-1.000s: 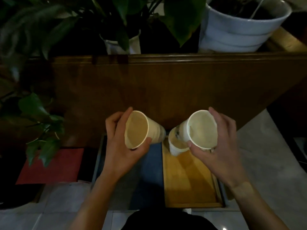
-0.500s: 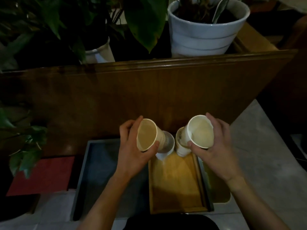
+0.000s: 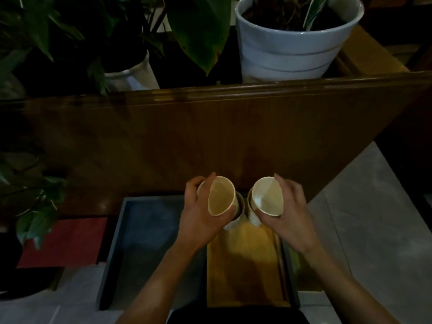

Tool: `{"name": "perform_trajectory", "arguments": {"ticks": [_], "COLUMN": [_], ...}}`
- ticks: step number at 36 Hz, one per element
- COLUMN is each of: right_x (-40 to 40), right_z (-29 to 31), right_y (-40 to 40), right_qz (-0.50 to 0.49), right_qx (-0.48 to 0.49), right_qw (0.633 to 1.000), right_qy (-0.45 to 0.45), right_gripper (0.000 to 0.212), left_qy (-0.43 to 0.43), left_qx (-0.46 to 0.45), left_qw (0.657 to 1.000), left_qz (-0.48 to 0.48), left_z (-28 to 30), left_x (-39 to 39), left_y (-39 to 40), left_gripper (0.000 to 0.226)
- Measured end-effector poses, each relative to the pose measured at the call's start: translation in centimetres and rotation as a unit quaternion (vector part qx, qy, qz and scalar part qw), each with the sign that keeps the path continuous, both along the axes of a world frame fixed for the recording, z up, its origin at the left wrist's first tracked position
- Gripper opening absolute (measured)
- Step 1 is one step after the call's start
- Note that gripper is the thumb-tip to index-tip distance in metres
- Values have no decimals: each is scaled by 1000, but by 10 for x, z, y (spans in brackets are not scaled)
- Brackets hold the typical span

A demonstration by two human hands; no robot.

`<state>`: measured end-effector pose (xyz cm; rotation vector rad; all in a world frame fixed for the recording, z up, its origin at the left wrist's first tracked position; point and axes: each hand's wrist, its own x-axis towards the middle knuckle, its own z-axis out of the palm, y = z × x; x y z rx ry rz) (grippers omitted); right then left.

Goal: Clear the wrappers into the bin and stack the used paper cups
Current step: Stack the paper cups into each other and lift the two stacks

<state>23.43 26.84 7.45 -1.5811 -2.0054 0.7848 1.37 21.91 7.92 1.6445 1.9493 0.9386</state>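
Note:
My left hand (image 3: pixel 201 216) grips a cream paper cup (image 3: pixel 221 195), tilted with its mouth toward me. Just below and behind it another paper cup (image 3: pixel 233 222) stands on the wooden tray (image 3: pixel 245 265), partly hidden by the held one. My right hand (image 3: pixel 286 212) holds a white paper cup (image 3: pixel 267 195), also tilted toward me. That cup sits right over a further paper cup (image 3: pixel 253 216) on the tray; whether it is nested in it I cannot tell. No wrappers or bin are in view.
The wooden tray lies inside a dark grey tray (image 3: pixel 145 230) on the tiled floor (image 3: pixel 362 218). A brown wooden panel (image 3: pixel 210 136) rises just behind the cups. Above it stand a large white plant pot (image 3: pixel 292 52) and a smaller pot (image 3: pixel 131 78). A red mat (image 3: pixel 67 242) lies left.
Both hands have lowered their cups toward the two cups standing on the tray. The view has tipped upward, showing more of the pots.

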Motion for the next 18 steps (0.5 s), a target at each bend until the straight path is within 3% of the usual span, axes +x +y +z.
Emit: {"name": "perform_trajectory", "arguments": {"ticks": [7, 18], "right_x": [-2, -5], "right_z": [-12, -30], "right_y": [6, 12], "right_qz": [13, 21], "right_qx": [-23, -9], "right_qw": [1000, 1000], "right_qy": [-9, 0], "right_gripper": [99, 99], "left_qy": [70, 66], "left_qx": [-14, -35], "left_qw": [997, 996], "left_qz": [-32, -45], "left_z": [-13, -27], "left_x": [9, 14], "left_y": [6, 9], "left_gripper": [96, 95]}}
